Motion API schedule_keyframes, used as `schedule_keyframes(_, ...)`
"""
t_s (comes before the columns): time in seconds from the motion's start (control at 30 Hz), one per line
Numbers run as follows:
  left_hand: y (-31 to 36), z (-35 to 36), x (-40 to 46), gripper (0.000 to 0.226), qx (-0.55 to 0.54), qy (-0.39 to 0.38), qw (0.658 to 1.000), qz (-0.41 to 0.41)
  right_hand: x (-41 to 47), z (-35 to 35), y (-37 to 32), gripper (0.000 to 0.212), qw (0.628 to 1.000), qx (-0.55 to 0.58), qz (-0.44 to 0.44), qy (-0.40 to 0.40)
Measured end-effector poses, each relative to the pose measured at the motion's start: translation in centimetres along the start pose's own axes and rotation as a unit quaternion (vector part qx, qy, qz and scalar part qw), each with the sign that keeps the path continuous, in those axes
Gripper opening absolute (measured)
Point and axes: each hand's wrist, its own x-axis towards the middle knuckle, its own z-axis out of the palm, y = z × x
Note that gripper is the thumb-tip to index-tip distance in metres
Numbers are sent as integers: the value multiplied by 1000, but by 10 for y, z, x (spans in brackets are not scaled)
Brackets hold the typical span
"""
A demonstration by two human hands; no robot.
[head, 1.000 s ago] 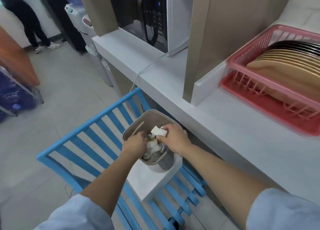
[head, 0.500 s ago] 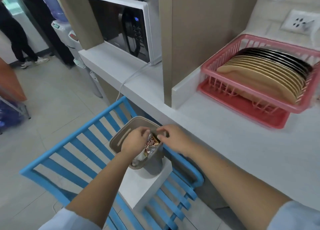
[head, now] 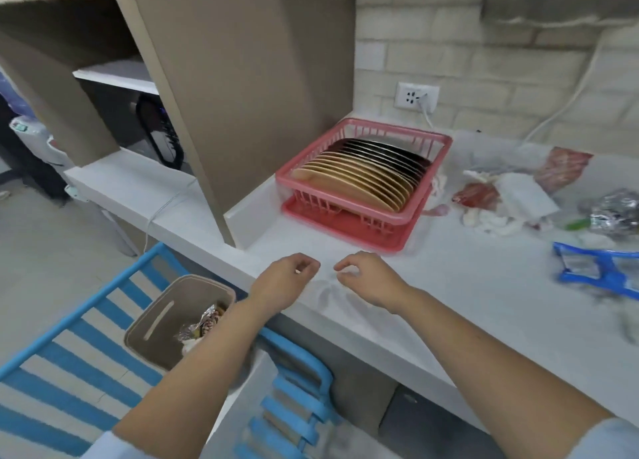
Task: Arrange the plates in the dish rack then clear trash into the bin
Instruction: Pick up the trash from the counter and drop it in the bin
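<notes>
Both hands empty over counter (head: 397, 320) edge: left hand (head: 281, 284) and right hand (head: 368, 278) fingers loosely curled, holding nothing. Plates (head: 363, 176) stand on edge in pink rack (head: 411, 213). Trash (head: 501, 199) lies right of rack. Bin (head: 152, 334) below on blue chair (head: 65, 323), wrappers inside.

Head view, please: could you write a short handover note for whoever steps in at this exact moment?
Left hand and right hand: both empty, fingers loosely curled, over the counter edge.
Plates all stand in the pink dish rack; that step looks done.
Bin sits on the blue chair below the counter, some wrappers already inside.
Left: tissues, red wrappers, a foil wrapper and a blue packet remain on the counter right of the rack; move them to the bin.
</notes>
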Motion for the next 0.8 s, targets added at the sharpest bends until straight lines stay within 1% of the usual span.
schedule_keyframes(0.07, 31, 21, 2, 31, -3, -25, 999, 31, -17, -23, 21, 25, 1000, -13, 16, 23)
schedule_keyframes(0.2, 88, 61, 5, 26, -24, -45, 996, 73, -52, -66, 60, 24, 992, -36, 57, 106)
schedule_keyframes(0.4, 157, 126, 5, 22, -31, -72, 990, 117, -110, -118, 112, 24, 965, -72, 130, 215)
schedule_keyframes(0.5, 182, 154, 2, 21, -18, -105, 985, 133, -133, -134, 134, 22, 951, -80, 151, 259)
schedule_keyframes(0.63, 213, 182, 7, 20, -13, -139, 977, 163, -157, -154, 161, 20, 923, -78, 182, 329)
schedule_keyframes(0.8, 253, 219, 17, 19, -7, -195, 956, 218, -180, -177, 193, 18, 873, -110, 242, 408)
